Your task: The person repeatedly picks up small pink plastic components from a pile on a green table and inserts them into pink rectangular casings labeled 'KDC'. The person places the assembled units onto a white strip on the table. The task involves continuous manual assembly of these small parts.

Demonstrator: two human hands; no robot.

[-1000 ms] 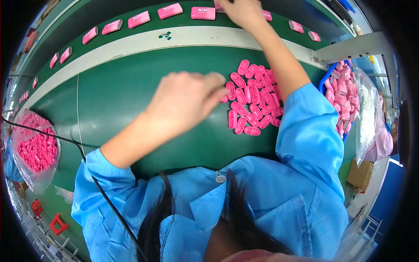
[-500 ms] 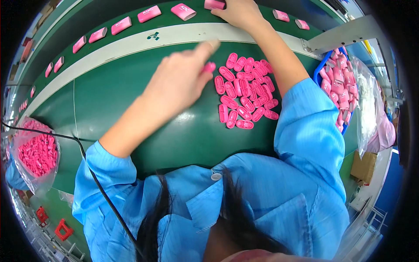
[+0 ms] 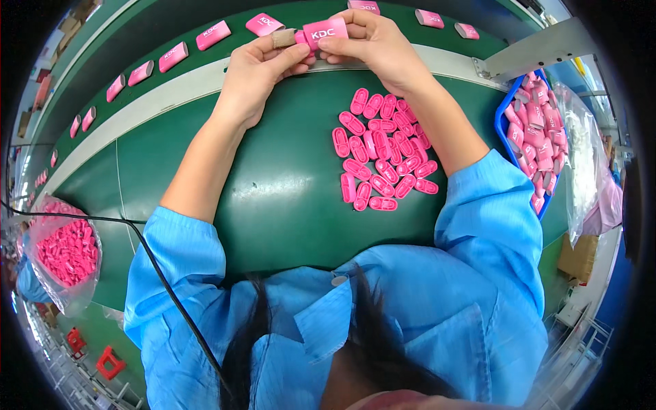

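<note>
Over the pale rail at the far side of the table, my two hands meet. My right hand (image 3: 384,56) is closed on a pink oval plastic shell (image 3: 322,32) with white lettering, held sideways. At the shell's left end my left hand (image 3: 251,76) pinches a small bright pink end cap (image 3: 301,39), partly hidden by the fingers; whether it is inside the shell I cannot tell. A beige wrap (image 3: 283,38) covers one left fingertip. Nearer me, right of centre, lies a loose group of pink oval caps (image 3: 387,171), several with their hollow side up.
Spaced-out pink shells (image 3: 214,35) lie along a green strip beyond the rail (image 3: 171,102). A blue bin (image 3: 501,130) of shells stands right, below a metal beam (image 3: 540,49). Left is a clear bag (image 3: 68,249) of pink parts. A black cable (image 3: 171,290) crosses the left side.
My right hand has brought a shell from the far strip toward the rail. My left hand has moved up with a pink cap to meet it. The shells on the strip have shifted left.
</note>
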